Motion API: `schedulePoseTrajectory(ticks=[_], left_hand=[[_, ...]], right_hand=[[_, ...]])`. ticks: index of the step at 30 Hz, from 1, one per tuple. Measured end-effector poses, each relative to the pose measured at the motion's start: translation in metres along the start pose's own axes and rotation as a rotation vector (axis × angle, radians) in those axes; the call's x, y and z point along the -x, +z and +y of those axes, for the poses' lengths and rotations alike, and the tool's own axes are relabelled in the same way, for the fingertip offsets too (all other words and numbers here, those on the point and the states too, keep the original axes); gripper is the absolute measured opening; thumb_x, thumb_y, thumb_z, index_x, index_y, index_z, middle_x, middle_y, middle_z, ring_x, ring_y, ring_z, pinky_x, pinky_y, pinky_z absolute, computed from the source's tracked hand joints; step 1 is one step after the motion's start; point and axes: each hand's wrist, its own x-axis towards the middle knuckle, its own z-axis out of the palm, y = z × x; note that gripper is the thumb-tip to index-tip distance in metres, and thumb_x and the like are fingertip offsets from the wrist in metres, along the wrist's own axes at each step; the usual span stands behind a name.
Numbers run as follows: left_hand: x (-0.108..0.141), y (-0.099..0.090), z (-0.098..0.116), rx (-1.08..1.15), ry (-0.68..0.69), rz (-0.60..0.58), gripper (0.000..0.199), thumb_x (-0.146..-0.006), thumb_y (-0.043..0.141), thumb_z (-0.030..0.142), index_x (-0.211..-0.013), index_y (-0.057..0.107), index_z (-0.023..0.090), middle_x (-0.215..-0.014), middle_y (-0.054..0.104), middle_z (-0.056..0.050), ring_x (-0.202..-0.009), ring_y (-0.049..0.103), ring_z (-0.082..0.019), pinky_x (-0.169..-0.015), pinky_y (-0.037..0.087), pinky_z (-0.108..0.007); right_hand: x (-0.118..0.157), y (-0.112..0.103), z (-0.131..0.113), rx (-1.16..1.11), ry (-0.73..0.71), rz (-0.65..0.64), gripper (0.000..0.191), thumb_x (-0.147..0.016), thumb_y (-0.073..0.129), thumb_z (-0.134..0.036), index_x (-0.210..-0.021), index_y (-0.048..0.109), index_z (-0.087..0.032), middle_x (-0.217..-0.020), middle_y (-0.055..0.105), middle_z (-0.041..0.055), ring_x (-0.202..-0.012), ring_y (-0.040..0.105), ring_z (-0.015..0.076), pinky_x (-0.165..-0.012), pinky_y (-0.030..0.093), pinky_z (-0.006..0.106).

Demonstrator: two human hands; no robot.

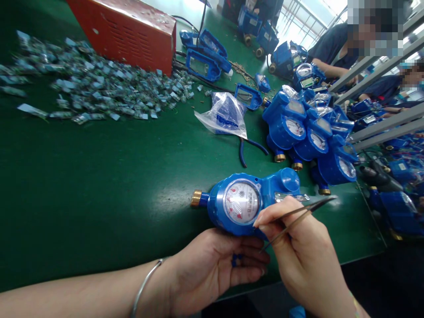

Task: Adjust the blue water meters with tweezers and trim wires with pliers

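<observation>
A blue water meter (217, 207) with a round clear dial and a brass threaded end lies on the green table. My left hand (212, 265) is palm up at its near side, fingers loosely curled, with small blue pieces (236, 259) lying on them. Metal tweezers (291, 221) are held in my right hand (303, 251), between thumb and fingers. The fingertips of that hand are at the meter's near edge, beside the dial. Whether they pinch a small piece there is too small to tell.
Several blue meters (281, 119) stand at the right. Behind are pliers (243, 152), a plastic bag (228, 115), a red metal box (132, 35) and a heap of small parts (109, 84). A person's arm (327, 68) shows beyond a metal rack (377, 66).
</observation>
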Motion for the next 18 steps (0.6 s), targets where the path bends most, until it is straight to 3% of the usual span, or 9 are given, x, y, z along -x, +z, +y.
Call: schedulePoseTrajectory(ticks=[18], left_hand=[[0.0038, 0.0057, -0.0025, 0.03, -0.002, 0.042, 0.019, -0.083, 0.054, 0.014, -0.095, 0.066, 0.006, -0.092, 0.062, -0.012, -0.083, 0.06, -0.015, -0.079, 0.051, -0.023]], right_hand=[[-0.001, 0.0036, 0.0001, 0.001, 0.036, 0.039, 0.016, -0.084, 0.047, -0.008, -0.087, 0.055, -0.022, -0.084, 0.06, -0.0045, -0.079, 0.056, 0.0082, -0.071, 0.042, 0.021]])
